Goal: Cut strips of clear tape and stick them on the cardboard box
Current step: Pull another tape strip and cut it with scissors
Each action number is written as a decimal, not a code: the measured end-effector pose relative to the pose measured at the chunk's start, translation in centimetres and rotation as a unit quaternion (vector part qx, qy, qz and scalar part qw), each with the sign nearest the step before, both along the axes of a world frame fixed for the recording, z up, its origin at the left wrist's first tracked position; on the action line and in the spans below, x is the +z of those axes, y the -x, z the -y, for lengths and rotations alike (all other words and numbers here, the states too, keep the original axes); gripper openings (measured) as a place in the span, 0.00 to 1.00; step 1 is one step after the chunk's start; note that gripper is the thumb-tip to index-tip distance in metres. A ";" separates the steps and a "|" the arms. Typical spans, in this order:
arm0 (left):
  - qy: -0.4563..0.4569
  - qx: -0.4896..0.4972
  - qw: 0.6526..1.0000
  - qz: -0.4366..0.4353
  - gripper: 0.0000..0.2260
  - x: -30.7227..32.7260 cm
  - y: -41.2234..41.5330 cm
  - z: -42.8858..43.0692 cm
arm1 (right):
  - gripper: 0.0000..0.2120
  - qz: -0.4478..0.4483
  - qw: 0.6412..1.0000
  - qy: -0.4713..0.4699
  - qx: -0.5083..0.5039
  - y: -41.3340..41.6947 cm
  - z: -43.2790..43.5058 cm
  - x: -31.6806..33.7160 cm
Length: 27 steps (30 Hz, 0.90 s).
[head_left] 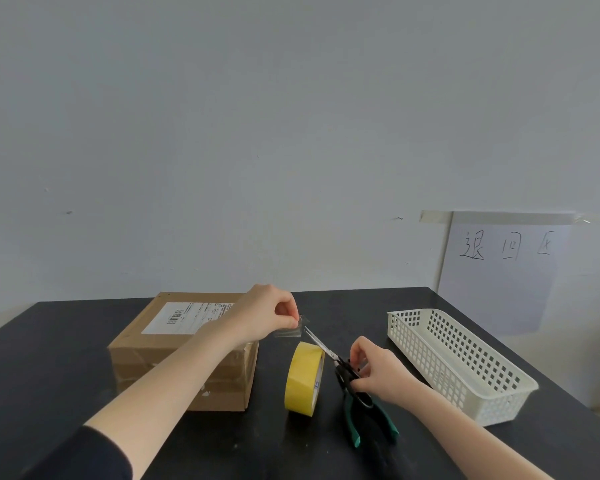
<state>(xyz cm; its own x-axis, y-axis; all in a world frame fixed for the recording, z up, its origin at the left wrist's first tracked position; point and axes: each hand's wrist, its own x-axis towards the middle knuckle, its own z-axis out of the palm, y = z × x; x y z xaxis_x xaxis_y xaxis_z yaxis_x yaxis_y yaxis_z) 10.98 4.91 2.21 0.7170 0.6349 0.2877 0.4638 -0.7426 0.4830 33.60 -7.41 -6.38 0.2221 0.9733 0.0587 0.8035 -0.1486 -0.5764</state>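
Observation:
A brown cardboard box [153, 344] with a white shipping label lies on the left of the black table. My left hand [265, 315] hovers over the box's right edge and pinches a short strip of clear tape [290, 330] between thumb and fingers. A yellowish roll of tape [303, 379] stands on its edge just right of the box. My right hand [378, 370] grips black scissors [340, 365] whose blades point up-left toward the strip. Green-handled pliers [373, 417] lie under that hand.
A white perforated plastic basket [465, 372] sits at the right of the table [66, 358]. A paper sheet with handwritten characters [506, 265] is taped to the grey wall behind. The table's far edge meets the wall.

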 end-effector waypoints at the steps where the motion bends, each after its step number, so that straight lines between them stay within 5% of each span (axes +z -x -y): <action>1: 0.000 0.000 1.000 0.000 0.00 0.0 0.0 0.0 | 0.15 -0.002 1.000 -0.003 -0.002 -0.1 0.0 0.1; 12: -0.005 0.004 1.000 -0.001 0.01 -0.4 -0.3 0.1 | 0.14 -0.075 0.992 -0.077 -0.066 -1.4 -0.3 0.8; 27: -0.005 -0.002 1.000 0.000 0.01 -0.3 -1.0 0.5 | 0.09 0.105 0.972 0.076 -0.195 -1.9 1.4 0.5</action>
